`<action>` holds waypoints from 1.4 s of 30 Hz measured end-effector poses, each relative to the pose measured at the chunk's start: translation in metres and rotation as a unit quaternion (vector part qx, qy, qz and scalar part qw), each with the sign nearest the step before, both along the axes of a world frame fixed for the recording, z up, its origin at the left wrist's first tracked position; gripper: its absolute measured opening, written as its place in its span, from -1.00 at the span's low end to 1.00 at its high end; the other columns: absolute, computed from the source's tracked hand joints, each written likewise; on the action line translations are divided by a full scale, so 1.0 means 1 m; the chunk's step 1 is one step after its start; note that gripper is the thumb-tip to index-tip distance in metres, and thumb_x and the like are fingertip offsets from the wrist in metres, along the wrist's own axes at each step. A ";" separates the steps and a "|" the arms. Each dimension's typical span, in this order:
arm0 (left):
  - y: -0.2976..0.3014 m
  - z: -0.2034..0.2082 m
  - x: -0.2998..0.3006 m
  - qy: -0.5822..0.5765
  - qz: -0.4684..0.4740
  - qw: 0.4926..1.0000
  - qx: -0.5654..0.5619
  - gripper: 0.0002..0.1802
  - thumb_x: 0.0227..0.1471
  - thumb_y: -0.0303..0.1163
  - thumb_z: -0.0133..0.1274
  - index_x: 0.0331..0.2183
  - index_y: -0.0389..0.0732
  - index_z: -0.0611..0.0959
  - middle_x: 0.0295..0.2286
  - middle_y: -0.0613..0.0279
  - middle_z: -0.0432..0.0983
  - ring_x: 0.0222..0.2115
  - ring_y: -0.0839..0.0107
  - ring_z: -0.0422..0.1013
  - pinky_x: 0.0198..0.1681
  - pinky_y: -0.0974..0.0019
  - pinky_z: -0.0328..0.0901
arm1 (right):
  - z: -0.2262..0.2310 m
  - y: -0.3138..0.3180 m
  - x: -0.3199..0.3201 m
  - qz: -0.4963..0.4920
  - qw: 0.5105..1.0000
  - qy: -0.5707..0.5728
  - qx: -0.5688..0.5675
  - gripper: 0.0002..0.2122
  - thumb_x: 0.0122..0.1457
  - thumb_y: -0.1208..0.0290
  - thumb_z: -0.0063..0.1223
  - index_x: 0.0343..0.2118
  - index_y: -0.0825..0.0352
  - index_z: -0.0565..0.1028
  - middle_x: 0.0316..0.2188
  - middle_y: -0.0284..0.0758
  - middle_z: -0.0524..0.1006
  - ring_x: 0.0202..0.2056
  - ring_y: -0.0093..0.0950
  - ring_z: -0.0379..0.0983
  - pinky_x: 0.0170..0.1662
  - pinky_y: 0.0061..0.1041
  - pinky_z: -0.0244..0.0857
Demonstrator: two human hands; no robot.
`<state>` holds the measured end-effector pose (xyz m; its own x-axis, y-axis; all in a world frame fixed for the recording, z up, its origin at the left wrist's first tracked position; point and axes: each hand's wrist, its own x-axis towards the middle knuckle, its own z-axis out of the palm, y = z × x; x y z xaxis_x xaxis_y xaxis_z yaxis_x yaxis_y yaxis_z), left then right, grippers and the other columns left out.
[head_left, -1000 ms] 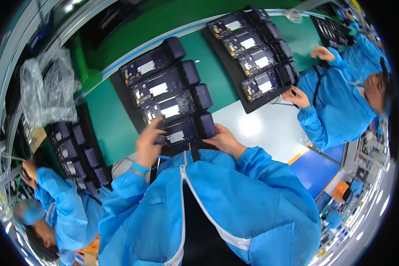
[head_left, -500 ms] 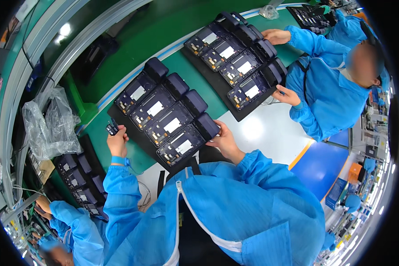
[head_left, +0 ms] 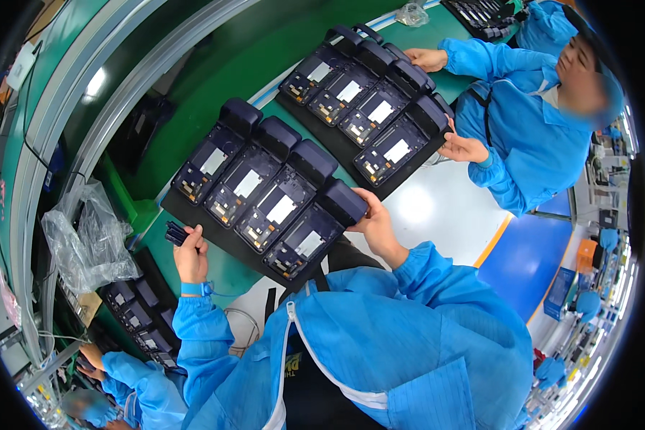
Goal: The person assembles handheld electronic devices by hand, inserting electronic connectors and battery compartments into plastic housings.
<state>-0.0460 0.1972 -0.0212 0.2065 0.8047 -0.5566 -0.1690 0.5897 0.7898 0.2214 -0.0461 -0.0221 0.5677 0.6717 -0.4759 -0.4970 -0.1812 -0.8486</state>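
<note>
In front of me a black board (head_left: 183, 208) carries a slanting row of dark device housings (head_left: 283, 197), their inner sides up, with white labels and small boards showing. Each has a thick rounded block at its far right end. My right hand (head_left: 380, 228) is closed around the end of the nearest housing (head_left: 342, 202), thumb low and fingers at its edge. Left of the board, my left hand (head_left: 192, 259) pinches a small bunch of slim black parts (head_left: 176, 233); a blue band is around that wrist. What exactly these parts are does not show.
At the upper right a co-worker (head_left: 530, 122) holds a similar board of housings (head_left: 369, 97). A crumpled clear plastic bag (head_left: 89, 236) hangs at left by a metal rail (head_left: 104, 136). Below it lie more housings (head_left: 140, 315) near another co-worker (head_left: 147, 380). The bench top (head_left: 254, 43) is green.
My view has shifted a little, and the board with its housings looks larger and tilted differently. The black parts in my left hand have turned. Both hands keep their hold.
</note>
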 end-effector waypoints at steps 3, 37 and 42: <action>0.008 0.010 0.022 -0.021 -0.021 1.000 0.007 -0.81 -0.14 -0.62 0.06 -0.53 -0.14 0.39 -0.68 0.43 0.21 -0.71 0.64 0.11 -0.67 0.54 -0.01 | 0.013 0.002 0.016 -0.020 0.999 -0.025 0.002 -0.50 -0.07 0.80 -0.12 -0.01 0.25 0.26 -0.25 -0.35 0.38 -0.26 -0.49 0.40 -0.29 -0.52 0.41; 0.025 -0.063 0.217 0.053 -0.133 0.989 0.028 -0.84 -0.16 -0.59 0.07 -0.52 -0.17 0.42 -0.69 0.39 0.26 -0.75 0.62 0.16 -0.74 0.56 0.05 | -0.050 -0.015 0.175 -0.239 0.963 -0.126 -0.011 -0.50 -0.09 0.76 -0.17 0.01 0.37 0.20 -0.22 -0.28 0.38 -0.29 -0.51 0.35 -0.32 -0.56 0.36; 0.012 -0.052 0.211 0.083 -0.161 0.983 -0.013 -0.85 -0.16 -0.55 0.08 -0.52 -0.14 0.43 -0.70 0.41 0.25 -0.74 0.64 0.17 -0.75 0.58 0.05 | -0.067 -0.036 0.119 -0.208 0.951 0.082 -0.212 -0.78 0.11 0.47 -0.17 -0.15 0.24 0.28 -0.33 -0.42 0.35 -0.27 -0.45 0.31 -0.24 -0.20 0.26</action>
<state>0.1654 0.2088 -0.0735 0.3521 0.6975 -0.6241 0.1600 0.6121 0.7744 0.3404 -0.0819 -0.0890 0.6376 0.1331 -0.7588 -0.7195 -0.2490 -0.6483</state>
